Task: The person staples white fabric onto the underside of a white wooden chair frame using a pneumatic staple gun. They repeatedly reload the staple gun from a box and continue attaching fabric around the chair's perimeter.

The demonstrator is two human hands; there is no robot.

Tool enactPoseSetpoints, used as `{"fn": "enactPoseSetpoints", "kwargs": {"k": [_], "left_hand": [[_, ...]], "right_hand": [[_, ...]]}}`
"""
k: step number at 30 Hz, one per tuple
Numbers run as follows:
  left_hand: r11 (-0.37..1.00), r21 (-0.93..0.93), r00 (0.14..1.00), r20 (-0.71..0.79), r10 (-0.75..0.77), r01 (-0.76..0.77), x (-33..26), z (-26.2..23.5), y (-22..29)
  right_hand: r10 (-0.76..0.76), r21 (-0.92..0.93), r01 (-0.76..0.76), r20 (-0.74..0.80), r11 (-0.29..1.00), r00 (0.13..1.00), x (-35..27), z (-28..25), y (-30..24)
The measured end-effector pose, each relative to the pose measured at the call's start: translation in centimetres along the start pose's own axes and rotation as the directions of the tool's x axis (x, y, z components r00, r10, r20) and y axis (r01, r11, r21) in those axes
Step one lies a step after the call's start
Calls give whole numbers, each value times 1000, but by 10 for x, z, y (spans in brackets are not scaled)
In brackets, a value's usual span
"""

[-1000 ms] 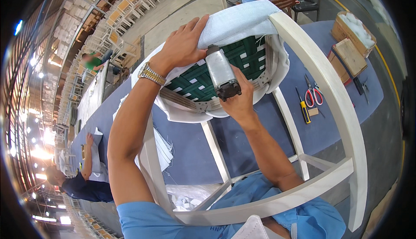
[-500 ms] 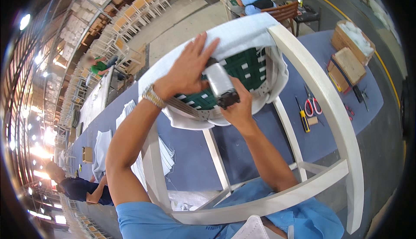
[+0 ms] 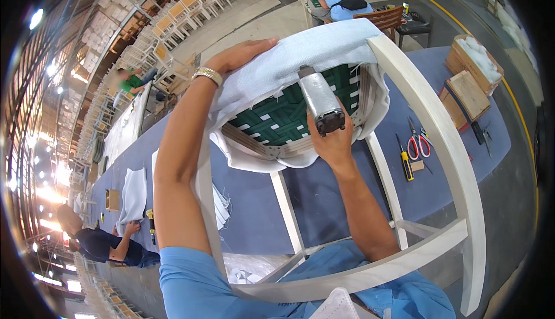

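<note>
While our right hand (image 3: 334, 137) is closed around the silver tool (image 3: 319, 95), our left hand (image 3: 243, 54) lies along the pale cover (image 3: 306, 47).
The tipped chair (image 3: 384, 174) faces the grip, its green webbing (image 3: 263, 117) just behind the tool; we cannot tell whether the left hand clasps the cover. Scissors (image 3: 413, 147) and a screwdriver (image 3: 407, 166) lie right of the grip, with the chair's curved white post (image 3: 435, 117) between it and the cardboard box (image 3: 457, 56).
</note>
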State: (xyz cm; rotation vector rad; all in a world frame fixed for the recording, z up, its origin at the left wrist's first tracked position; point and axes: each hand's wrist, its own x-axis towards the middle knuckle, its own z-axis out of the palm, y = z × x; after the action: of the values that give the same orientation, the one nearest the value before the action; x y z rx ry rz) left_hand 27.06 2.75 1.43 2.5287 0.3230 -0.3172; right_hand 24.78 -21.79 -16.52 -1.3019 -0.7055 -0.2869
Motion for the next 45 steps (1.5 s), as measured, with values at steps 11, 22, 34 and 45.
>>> {"fn": "enactPoseSetpoints", "kwargs": {"k": [11,22,34,45], "left_hand": [[787,552,865,-214,454,-276,-43,40,-15],[718,660,820,-272,503,-222,-52,54,-13],[688,697,805,-282,522,-202,-52,59,-14],[664,592,767,-117,631,-456,-102,70,4]], "right_hand": [[-45,-82,46,8,996,999,-9,14,-8],[-201,-93,202,21,975,979,-21,43,-21],[39,-36,-36,87,999,995,-22,46,-35],[104,183,-111,45,977,994,-26,41,-11]]}}
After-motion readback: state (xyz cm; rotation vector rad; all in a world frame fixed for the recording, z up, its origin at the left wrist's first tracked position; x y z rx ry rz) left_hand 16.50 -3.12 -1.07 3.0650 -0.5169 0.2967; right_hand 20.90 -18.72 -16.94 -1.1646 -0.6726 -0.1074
